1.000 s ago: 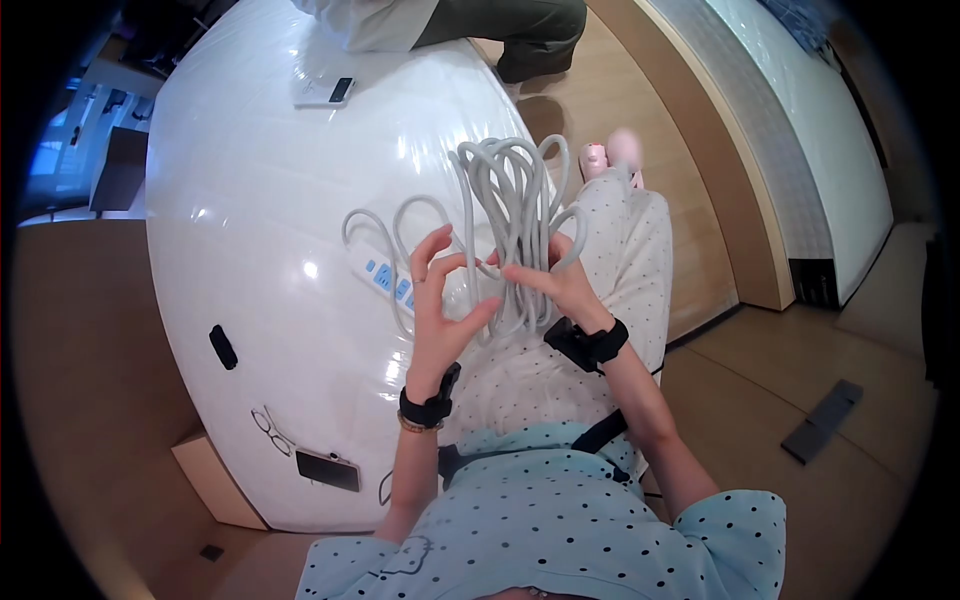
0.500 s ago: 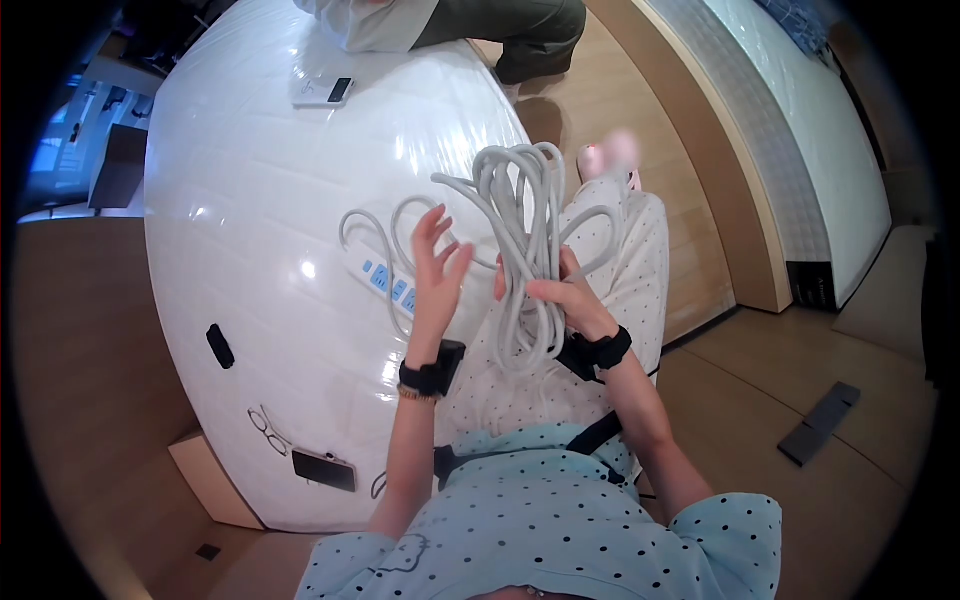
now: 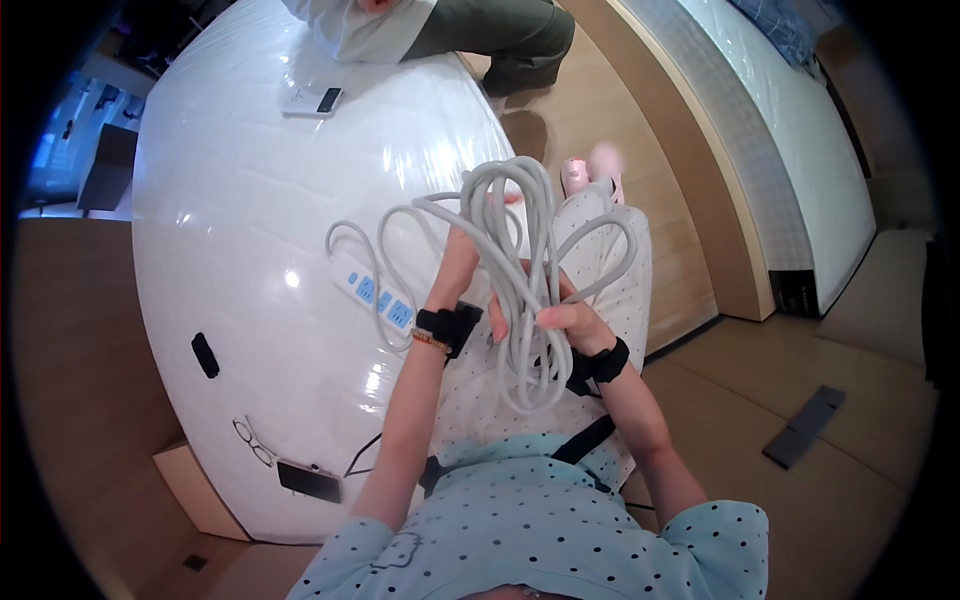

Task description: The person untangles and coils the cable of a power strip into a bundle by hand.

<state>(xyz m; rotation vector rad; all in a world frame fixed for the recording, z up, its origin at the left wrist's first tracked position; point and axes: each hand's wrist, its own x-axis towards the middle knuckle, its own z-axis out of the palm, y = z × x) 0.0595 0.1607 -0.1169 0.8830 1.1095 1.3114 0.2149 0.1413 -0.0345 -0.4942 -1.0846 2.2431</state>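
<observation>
A long grey cable (image 3: 517,300) is gathered into a bundle of loops above my lap. My right hand (image 3: 574,318) is closed round the lower middle of this bundle, thumb in front. Behind the upper loops reaches my left hand (image 3: 462,262); its fingers are mostly hidden by the cable, so their grip cannot be told. From the bundle, loose cable curves left towards a white power strip (image 3: 366,289) with blue sockets, which lies on the plastic-covered mattress (image 3: 250,200). Another loop hangs out to the right of my right hand.
On the mattress lie a white device with a dark display (image 3: 328,102), a small black object (image 3: 205,355), glasses (image 3: 252,442) and a phone (image 3: 309,481). A person in dark trousers (image 3: 490,40) sits at the far edge. A second wrapped mattress (image 3: 790,200) stands right.
My left hand has gone from beside the bundle, fingers spread, to behind its upper loops. The right hand keeps hold of the cable. The whole view has shifted slightly.
</observation>
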